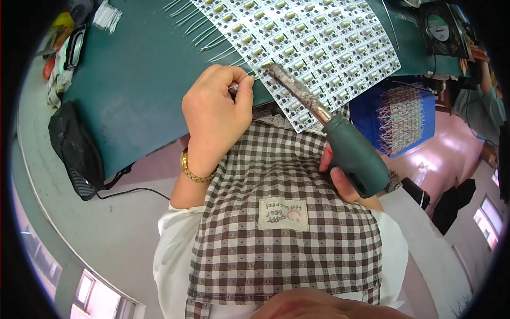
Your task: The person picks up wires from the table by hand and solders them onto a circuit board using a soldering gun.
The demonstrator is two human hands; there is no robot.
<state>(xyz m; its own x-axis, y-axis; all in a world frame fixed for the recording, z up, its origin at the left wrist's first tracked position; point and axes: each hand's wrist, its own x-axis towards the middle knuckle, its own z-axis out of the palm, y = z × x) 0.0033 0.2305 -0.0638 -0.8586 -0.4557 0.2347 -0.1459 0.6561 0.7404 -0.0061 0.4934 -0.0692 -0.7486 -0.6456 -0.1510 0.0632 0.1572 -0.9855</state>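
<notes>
My left hand (218,106) is closed in a pinch on a thin white wire (257,78) at the left edge of a white circuit board panel (319,53). Rows of small yellowish components cover the panel, and several wires (202,40) stick out along its far left edge. In my right hand (342,183) is a soldering iron (356,154) with a dark green handle, which hides most of the fingers. Its worn metal barrel slants over the panel's near corner. The tip is beside the wire; whether it touches the board I cannot tell.
The panel lies on a green tabletop (133,74). A bundle of white wires (108,17) lies at the far left, and a black mesh bag (77,151) hangs by the left edge. To the right are a blue bin (364,114) of wired pieces, a black fan-like device (443,29) and another person's sleeve (481,106).
</notes>
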